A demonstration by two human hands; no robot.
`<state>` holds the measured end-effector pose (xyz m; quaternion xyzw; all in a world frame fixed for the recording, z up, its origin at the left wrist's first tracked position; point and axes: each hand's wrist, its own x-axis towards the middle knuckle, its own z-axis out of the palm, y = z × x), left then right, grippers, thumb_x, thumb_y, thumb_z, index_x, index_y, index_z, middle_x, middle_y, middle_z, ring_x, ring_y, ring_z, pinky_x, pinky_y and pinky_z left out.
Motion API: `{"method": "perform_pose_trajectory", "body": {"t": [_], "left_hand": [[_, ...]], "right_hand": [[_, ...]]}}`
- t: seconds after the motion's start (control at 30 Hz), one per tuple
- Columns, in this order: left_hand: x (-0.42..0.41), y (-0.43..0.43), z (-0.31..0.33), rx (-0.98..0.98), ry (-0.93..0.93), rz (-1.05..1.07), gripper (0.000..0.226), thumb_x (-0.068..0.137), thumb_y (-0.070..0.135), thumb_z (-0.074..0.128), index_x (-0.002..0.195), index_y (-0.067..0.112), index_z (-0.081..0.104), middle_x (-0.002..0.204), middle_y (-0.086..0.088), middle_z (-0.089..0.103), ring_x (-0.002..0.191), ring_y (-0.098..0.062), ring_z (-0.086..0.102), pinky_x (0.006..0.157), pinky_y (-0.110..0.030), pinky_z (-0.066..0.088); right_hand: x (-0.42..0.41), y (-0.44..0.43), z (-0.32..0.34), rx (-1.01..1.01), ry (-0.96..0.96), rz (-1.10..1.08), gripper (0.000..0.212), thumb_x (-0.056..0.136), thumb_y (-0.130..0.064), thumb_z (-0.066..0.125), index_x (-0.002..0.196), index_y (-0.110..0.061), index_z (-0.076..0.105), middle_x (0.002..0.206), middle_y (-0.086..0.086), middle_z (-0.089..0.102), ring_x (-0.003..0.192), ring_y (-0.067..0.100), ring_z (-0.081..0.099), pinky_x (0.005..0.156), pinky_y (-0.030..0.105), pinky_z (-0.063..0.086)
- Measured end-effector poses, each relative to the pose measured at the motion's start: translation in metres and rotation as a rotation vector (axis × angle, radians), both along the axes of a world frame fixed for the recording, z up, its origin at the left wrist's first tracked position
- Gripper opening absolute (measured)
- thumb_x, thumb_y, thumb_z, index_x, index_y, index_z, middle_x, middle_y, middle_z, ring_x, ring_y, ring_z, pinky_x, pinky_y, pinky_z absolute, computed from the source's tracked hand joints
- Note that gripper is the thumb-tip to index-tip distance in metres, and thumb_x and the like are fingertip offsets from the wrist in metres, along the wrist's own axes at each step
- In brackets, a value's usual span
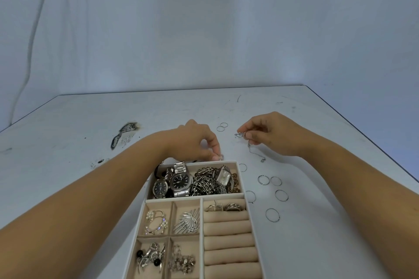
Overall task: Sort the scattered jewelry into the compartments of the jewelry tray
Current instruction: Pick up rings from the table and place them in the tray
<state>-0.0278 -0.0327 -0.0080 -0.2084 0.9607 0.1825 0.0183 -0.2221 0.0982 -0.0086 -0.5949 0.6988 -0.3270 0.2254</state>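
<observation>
1. Nearest, the white-rimmed, beige-lined jewelry tray [226, 161] sits between the forearms. Its small square compartments keep earrings apart from a silver spray brooch [187, 221], probably so that nothing tangles
2. Two chunky silver rings [223, 207] are wedged into the tray's first padded roll. The bare rolls nearer the person look meant for the thin silver hoop rings [263, 180] lying loose on the table just right of the tray
3. The long far compartment piles bulky steel watches [179, 181] beside dark chain bracelets [204, 182]
4. The left hand [199, 142] curls its fingertips together at the tray's far rim. I cannot tell whether they pinch anything
5. Beyond the tray, the right hand [269, 136] pinches a fine silver pendant chain [250, 147], its tail drooping towards the scuffed white table [90, 142], likely so that it hangs untangled
6. Farthest, two more hoops lie unsorted
</observation>
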Motion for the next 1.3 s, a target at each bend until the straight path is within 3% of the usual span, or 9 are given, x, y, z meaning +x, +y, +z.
{"method": "perform_pose_trajectory", "body": {"t": [0.17,0.33,0.47,0.63,0.73,0.87,1.03,1.17,1.3], "left_hand": [[0.001,-0.001,0.000,0.045,0.022,0.032,0.005,0.084,0.043,0.066,0.084,0.040,0.062,0.110,0.014,0.059,0.113,-0.012,0.047,0.101,-0.040,0.038],[0.009,0.002,0.006,0.130,0.234,0.103,0.006,0.085,0.028,0.068,0.085,0.023,0.064,0.089,0.018,0.062,0.096,-0.004,0.052,0.068,-0.010,0.033],[0.015,0.003,0.007,0.114,0.310,0.140,0.005,0.085,0.025,0.068,0.082,0.022,0.065,0.085,0.012,0.066,0.088,-0.008,0.060,0.070,-0.010,0.039],[0.033,-0.003,0.014,0.056,0.401,0.235,0.008,0.088,0.027,0.065,0.087,0.020,0.070,0.088,0.010,0.071,0.086,-0.008,0.063,0.067,-0.002,0.040],[0.047,-0.007,0.014,0.048,0.419,0.285,0.012,0.089,0.029,0.063,0.086,0.020,0.069,0.092,0.005,0.072,0.089,-0.012,0.065,0.081,-0.019,0.049],[0.063,-0.005,0.011,0.043,0.411,0.329,0.015,0.090,0.033,0.062,0.083,0.021,0.068,0.091,0.004,0.073,0.088,-0.015,0.066,0.083,-0.032,0.052],[0.081,-0.001,0.024,0.066,0.459,0.417,0.014,0.089,0.032,0.063,0.084,0.020,0.068,0.090,0.008,0.072,0.083,-0.011,0.065,0.072,-0.022,0.048],[0.097,0.007,0.040,0.091,0.531,0.448,0.015,0.090,0.029,0.063,0.086,0.016,0.069,0.084,0.010,0.070,0.055,0.008,0.054,0.057,-0.015,0.038],[0.110,0.019,0.046,0.106,0.557,0.460,0.015,0.090,0.027,0.063,0.086,0.014,0.068,0.066,0.015,0.064,0.046,0.008,0.050,0.056,-0.017,0.036]], "right_hand": [[0.001,0.001,0.002,-0.019,0.032,-0.011,0.015,0.093,-0.017,0.059,0.099,-0.026,0.070,0.084,-0.002,0.069,0.075,0.008,0.063,0.073,0.014,0.048],[0.005,0.002,0.003,-0.019,0.062,-0.003,0.021,0.093,-0.015,0.059,0.107,-0.028,0.067,0.088,-0.006,0.066,0.077,0.003,0.059,0.071,0.009,0.043],[0.012,0.004,0.006,-0.049,0.074,-0.013,0.021,0.093,-0.016,0.058,0.107,-0.028,0.067,0.083,-0.013,0.063,0.074,-0.003,0.058,0.069,0.005,0.042],[0.023,0.006,0.010,-0.091,0.160,-0.079,0.015,0.095,-0.020,0.055,0.100,-0.025,0.068,0.082,-0.010,0.066,0.078,0.009,0.063,0.069,0.014,0.045],[0.028,0.008,0.012,-0.125,0.130,-0.106,0.013,0.095,-0.021,0.055,0.096,-0.025,0.067,0.079,-0.009,0.065,0.072,0.009,0.062,0.066,0.016,0.046],[0.035,0.008,0.021,-0.184,0.092,-0.107,0.013,0.092,-0.017,0.059,0.095,-0.026,0.067,0.078,-0.010,0.066,0.075,0.003,0.065,0.063,0.009,0.042],[0.049,0.006,0.039,-0.300,0.076,-0.080,0.014,0.090,-0.018,0.063,0.095,-0.029,0.069,0.082,-0.013,0.069,0.073,-0.007,0.062,0.068,0.003,0.044],[0.066,0.006,0.051,-0.357,0.015,-0.075,0.012,0.096,-0.018,0.051,0.096,-0.023,0.061,0.081,-0.003,0.069,0.067,0.007,0.068,0.068,0.018,0.053],[0.081,0.010,0.057,-0.309,0.063,-0.030,0.013,0.096,-0.016,0.050,0.096,-0.024,0.061,0.079,-0.002,0.068,0.066,0.008,0.067,0.064,0.018,0.053]]}}
